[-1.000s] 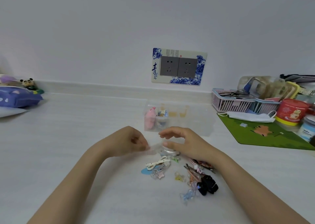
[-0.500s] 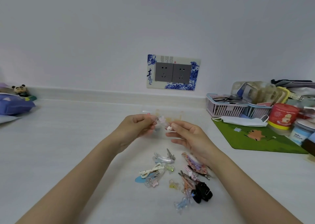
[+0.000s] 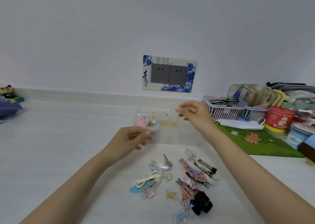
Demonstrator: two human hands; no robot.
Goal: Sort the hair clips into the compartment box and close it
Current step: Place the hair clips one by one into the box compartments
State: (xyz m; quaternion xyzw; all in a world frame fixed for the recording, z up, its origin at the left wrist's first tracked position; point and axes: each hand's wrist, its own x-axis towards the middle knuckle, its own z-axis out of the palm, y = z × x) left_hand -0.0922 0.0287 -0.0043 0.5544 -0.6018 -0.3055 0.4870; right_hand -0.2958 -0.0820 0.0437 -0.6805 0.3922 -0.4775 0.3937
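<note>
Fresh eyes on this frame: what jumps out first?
First, the right hand pinching a small pink clip in the air over the clear compartment box in the middle of the white table. Next, the colourful pile of hair clips lying loose on the table nearer the camera, between the forearms. Then the blue-and-white socket plate on the wall behind, and the pink basket amid clutter at far right.

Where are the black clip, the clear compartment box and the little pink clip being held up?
black clip (image 3: 202, 205), head view, middle of its dark body.
clear compartment box (image 3: 172, 136), head view, bare front wall.
little pink clip (image 3: 168, 112), head view, its pink decorated end.
</note>
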